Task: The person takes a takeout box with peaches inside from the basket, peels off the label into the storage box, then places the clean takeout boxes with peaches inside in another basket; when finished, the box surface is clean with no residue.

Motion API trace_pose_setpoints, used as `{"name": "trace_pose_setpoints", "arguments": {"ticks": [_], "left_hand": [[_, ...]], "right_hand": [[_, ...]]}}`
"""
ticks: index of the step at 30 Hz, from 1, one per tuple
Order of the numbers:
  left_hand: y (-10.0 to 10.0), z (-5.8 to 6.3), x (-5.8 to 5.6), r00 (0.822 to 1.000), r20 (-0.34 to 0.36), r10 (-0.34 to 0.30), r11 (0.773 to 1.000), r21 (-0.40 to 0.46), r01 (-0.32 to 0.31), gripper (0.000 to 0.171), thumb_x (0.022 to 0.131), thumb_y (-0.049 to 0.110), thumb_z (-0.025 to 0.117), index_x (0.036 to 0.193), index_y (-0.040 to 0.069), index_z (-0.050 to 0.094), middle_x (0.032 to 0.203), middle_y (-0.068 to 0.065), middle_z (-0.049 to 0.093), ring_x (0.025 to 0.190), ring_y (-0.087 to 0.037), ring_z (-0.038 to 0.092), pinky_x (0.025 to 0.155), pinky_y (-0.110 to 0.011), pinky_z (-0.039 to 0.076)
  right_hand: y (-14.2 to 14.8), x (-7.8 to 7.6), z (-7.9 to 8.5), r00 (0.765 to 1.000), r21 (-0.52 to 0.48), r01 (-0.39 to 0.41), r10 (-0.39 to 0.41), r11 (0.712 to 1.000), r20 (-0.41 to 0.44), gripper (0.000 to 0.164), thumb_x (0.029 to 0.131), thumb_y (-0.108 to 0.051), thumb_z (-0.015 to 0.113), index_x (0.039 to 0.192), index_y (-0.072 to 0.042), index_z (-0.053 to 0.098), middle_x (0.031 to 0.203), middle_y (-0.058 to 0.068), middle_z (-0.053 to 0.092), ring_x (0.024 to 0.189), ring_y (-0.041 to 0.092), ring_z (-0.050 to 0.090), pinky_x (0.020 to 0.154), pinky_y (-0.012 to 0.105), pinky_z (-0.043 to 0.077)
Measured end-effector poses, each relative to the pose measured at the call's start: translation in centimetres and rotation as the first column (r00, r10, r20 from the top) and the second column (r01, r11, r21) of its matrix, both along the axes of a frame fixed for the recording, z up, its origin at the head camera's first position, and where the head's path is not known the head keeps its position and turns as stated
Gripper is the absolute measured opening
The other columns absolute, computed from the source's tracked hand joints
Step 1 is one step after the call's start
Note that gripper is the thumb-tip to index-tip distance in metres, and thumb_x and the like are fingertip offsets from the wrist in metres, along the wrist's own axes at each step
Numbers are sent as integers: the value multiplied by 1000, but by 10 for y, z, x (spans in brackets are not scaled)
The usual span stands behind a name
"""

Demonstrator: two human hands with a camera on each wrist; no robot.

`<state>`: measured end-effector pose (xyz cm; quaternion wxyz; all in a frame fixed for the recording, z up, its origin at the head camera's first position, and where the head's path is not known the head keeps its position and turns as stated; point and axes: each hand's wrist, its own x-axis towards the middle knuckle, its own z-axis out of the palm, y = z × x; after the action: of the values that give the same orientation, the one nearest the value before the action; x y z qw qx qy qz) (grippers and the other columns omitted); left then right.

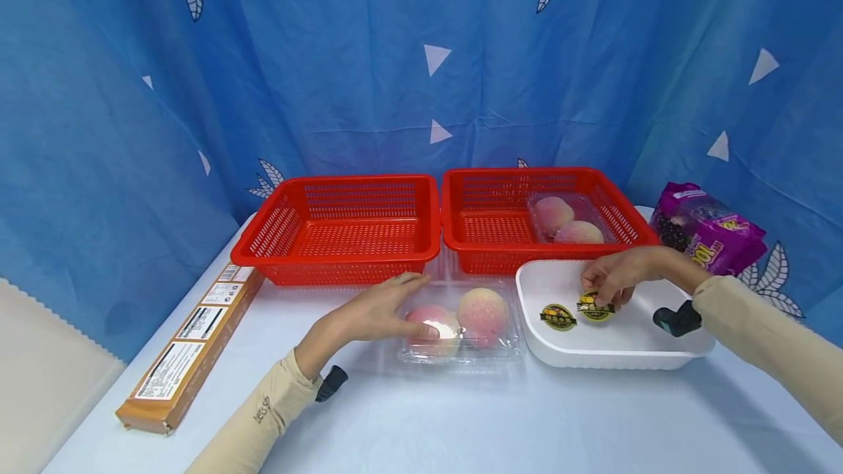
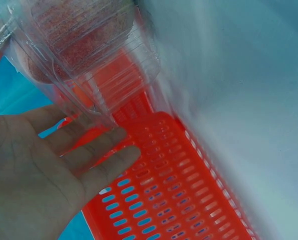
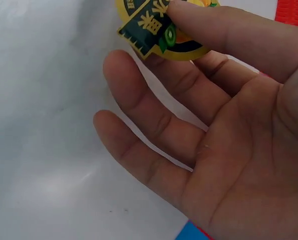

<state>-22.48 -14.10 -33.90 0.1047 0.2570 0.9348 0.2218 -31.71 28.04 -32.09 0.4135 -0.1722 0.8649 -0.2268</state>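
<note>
A clear plastic clamshell box (image 1: 463, 355) with two peaches (image 1: 482, 317) inside lies in front of the baskets. My left hand (image 1: 377, 311) is at its left side, the thumb over the lid; in the left wrist view the fingers (image 2: 101, 157) extend loosely beside the box (image 2: 103, 95). Over the white tray (image 1: 612, 355), my right hand (image 1: 617, 274) pinches a black and gold fruit sticker (image 1: 596, 307) between thumb and fingers. The right wrist view shows that sticker (image 3: 161, 30) under the thumb, with the other fingers loosely bent. Another similar sticker (image 1: 557, 317) lies in the tray.
Two red baskets (image 1: 336, 269) stand side by side at the back. The right one holds another clear box of peaches (image 1: 555, 215). A purple bag (image 1: 721, 240) sits beyond the tray. Along the table's left edge lies a long brown carton (image 1: 187, 357).
</note>
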Motion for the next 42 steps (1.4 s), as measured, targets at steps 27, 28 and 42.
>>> {"name": "trace_pose_setpoints", "arguments": {"ticks": [27,28,42], "left_hand": [[-1,1,-1,1000,8,-4,1000,7,4,93,76,66,65,151,22,31,155,-4,29,143,-28,26,109,-55,31],[-1,0,-1,1000,9,-3,1000,7,3,93,76,66,65,151,22,31,155,-4,29,143,-28,26,109,-55,31],[-1,0,-2,1000,1,-16,1000,6,16,93,77,66,65,151,21,31,155,-4,30,141,-28,29,109,-53,32]], "right_hand": [[5,3,-21,984,164,-67,93,984,-154,18,84,-23,71,80,-15,55,71,-5,55,55,10,50,53,24,51],[4,3,-21,982,173,-64,92,983,-163,19,84,-24,71,79,-15,56,71,-5,55,55,10,50,53,24,52],[7,15,-18,953,313,79,21,946,-303,37,76,-46,76,80,-13,60,66,2,61,57,16,59,56,37,57]]}}
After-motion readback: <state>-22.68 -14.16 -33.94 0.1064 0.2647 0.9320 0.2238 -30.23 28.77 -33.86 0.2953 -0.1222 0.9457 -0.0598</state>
